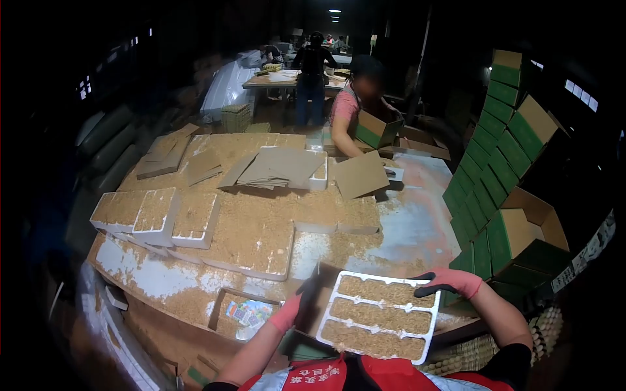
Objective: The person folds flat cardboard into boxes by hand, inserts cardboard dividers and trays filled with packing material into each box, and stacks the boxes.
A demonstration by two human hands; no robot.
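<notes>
Close in front of me, a white foam tray (380,303) with several grain-like, tan-filled sections lies tilted at the mouth of a cardboard box (317,296). My right hand (447,285), in a pink glove with dark fingers, grips the tray at its upper right corner. My left hand (292,313), gloved the same way, presses round the left wall of the box; its fingertips are partly hidden. Left of that hand, a shallow open carton (222,306) holds printed colourful cards (248,315).
Foam trays filled with tan material (156,212) cover much of the table (417,208). Cardboard sheets (277,166) lie across its far side. Green boxes (482,189) are stacked high at right. A co-worker (345,114) reaches over the far edge; another person (315,72) stands behind.
</notes>
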